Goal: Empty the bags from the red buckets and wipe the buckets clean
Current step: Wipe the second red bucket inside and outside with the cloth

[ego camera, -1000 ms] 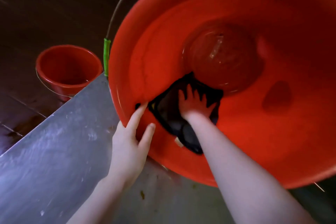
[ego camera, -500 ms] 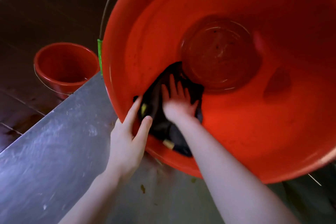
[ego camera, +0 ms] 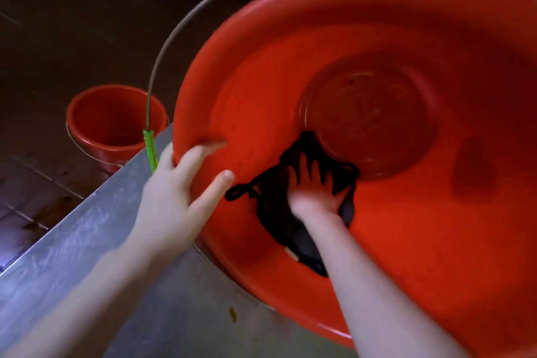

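On the steel counter [ego camera: 87, 241] our big bucket [ego camera: 406, 241] lies tilted toward us. Our left hand [ego camera: 174, 200] grips its near-left rim; our right hand [ego camera: 313, 195] presses a limp black cloth [ego camera: 273, 212] flat on the slick wall. Light, stiff plastic, we judge; hold the rim.

My left hand [ego camera: 171, 197] has slid up the bucket [ego camera: 406, 241] rim toward ten o'clock; my right hand [ego camera: 315, 192] has pushed the cloth [ego camera: 273, 206] back toward the base.
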